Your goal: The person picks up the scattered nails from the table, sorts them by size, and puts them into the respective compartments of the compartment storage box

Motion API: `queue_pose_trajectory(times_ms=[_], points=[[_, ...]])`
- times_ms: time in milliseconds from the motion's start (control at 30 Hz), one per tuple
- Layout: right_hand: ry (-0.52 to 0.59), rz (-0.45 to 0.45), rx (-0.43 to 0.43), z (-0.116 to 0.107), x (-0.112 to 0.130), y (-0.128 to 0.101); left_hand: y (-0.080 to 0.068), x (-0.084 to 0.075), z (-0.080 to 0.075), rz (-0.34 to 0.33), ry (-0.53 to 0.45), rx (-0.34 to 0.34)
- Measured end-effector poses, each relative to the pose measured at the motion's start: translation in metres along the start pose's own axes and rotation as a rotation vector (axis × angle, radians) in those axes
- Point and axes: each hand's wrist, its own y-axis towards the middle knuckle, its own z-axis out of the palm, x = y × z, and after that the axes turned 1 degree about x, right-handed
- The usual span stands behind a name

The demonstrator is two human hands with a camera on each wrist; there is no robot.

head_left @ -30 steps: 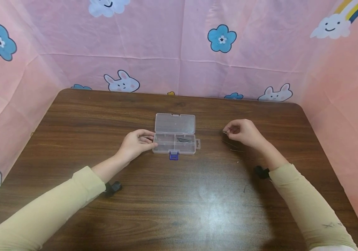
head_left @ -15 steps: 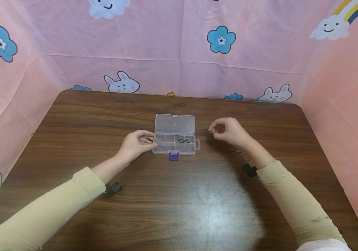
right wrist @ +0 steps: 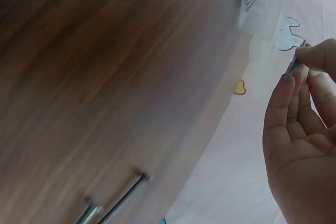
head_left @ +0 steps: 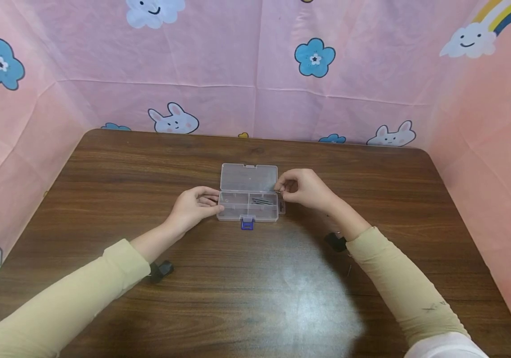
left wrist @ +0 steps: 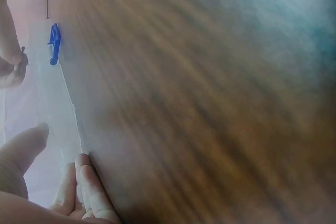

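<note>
A clear plastic compartment box [head_left: 233, 219] lies on the table with its lid [head_left: 249, 177] laid back and a blue latch [head_left: 247, 225] at the front. Several nails [head_left: 262, 201] rest in its back right compartment. At the box's left end my left hand [head_left: 192, 205] grips it, thumb over the side and fingers along the edge. My right hand [head_left: 306, 189] is over the box's right end, pinching one nail [right wrist: 294, 64] between thumb and forefinger. The nail's head shows beyond the fingertips in the right wrist view.
Loose nails [right wrist: 123, 199] lie on the brown table [head_left: 219, 298] to the right, partly hidden under my right forearm. Another nail [head_left: 349, 270] lies nearer the front. A pink patterned cloth [head_left: 219, 59] hangs behind the table and along both sides.
My right hand has moved left with the nail, from over the loose nails to the box's right edge. My left hand has kept its hold on the box.
</note>
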Motion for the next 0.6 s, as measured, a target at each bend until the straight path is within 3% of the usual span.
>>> queue_pose_trajectory(times_ms=[600], points=[[0.041,-0.055,0.036,0.024,0.014,0.019,-0.001,0.001,0.002,0.01,-0.005,-0.01]])
